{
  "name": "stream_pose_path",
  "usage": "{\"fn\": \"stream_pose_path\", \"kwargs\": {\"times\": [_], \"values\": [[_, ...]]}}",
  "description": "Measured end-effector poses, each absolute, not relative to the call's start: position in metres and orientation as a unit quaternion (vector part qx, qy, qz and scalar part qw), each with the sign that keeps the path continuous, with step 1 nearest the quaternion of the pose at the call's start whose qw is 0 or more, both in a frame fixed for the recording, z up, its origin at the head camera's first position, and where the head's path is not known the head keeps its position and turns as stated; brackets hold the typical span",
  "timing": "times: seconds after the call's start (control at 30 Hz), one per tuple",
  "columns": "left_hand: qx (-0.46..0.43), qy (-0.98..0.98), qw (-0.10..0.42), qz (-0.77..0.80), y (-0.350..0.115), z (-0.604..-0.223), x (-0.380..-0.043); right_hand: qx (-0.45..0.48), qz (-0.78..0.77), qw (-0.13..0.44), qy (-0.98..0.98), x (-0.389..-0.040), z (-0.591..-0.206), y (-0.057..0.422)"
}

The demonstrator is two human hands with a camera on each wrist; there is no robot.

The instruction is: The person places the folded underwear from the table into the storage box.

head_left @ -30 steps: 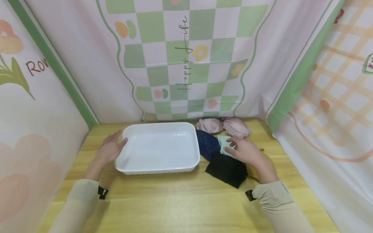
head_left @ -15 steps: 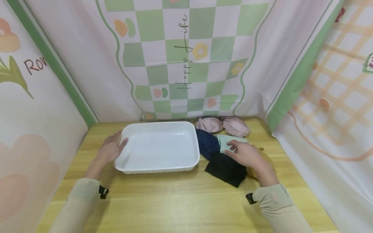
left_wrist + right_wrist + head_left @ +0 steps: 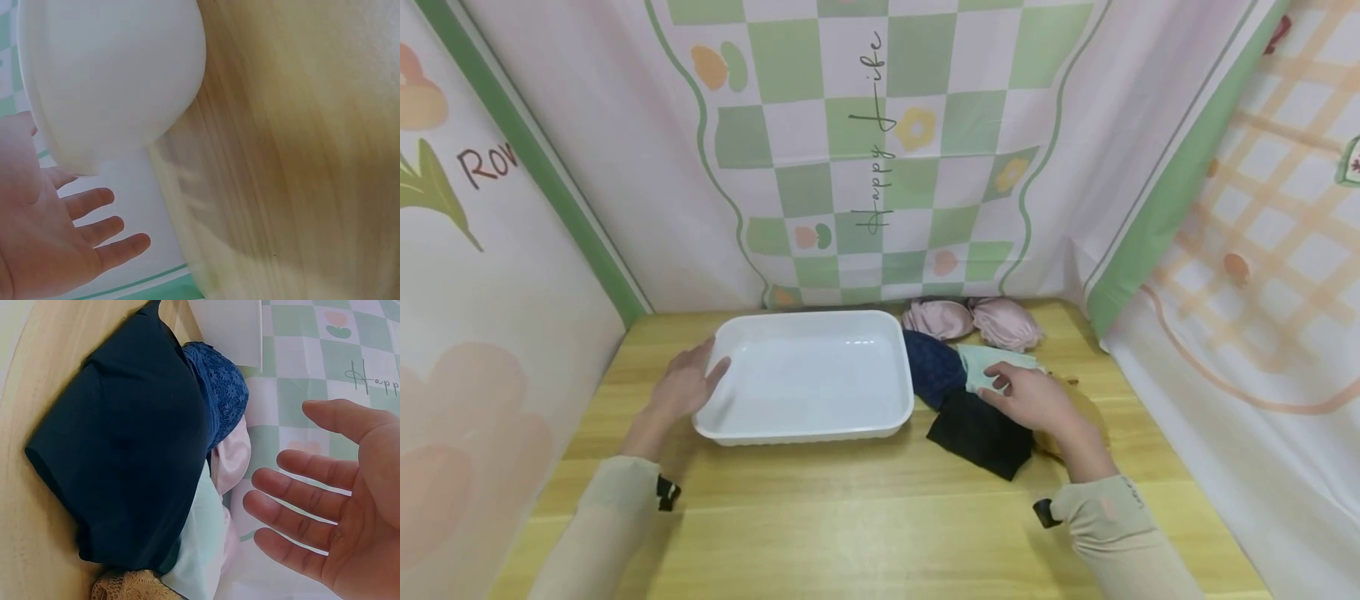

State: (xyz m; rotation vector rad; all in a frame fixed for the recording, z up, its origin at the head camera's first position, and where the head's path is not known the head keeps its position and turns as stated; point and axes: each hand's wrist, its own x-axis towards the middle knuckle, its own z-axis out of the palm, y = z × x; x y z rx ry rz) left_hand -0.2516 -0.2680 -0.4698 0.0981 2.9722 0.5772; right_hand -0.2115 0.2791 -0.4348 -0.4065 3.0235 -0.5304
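A white rectangular tray (image 3: 816, 375) stands on the wooden table. My left hand (image 3: 683, 383) is at its left rim, thumb above the edge; in the left wrist view its fingers (image 3: 100, 231) are spread and grip nothing. Whether it touches the rim I cannot tell. Over the garments right of the tray hovers my right hand (image 3: 1033, 400), its relaxed fingers (image 3: 300, 512) holding nothing. Beneath and around it lie a mint garment (image 3: 992, 362), a black garment (image 3: 981, 433), a navy lace garment (image 3: 934, 371) and a mustard lace garment (image 3: 1082, 408), partly hidden by the hand.
A pink satin bra (image 3: 1006, 323) with two rounded cups lies behind the other garments, against the back curtain (image 3: 880, 167). Printed cloth walls (image 3: 497, 375) close in the left and right sides. Bare wooden tabletop (image 3: 865, 525) stretches along the front.
My right hand has drawn slightly down and to the right, so more of the mint garment shows. My left hand, the tray and the garments stay where they were.
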Motion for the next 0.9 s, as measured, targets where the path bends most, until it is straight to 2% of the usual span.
{"fn": "stream_pose_path", "kwargs": {"times": [0.4,0.9], "values": [[0.025,0.980,0.074,0.181,-0.269,-0.478,-0.251,-0.113,-0.174,0.051,0.977,-0.209,-0.440,0.282],[0.009,0.978,0.083,0.189,-0.270,-0.488,-0.249,-0.110,-0.151,0.059,0.981,-0.202,-0.449,0.285]]}}
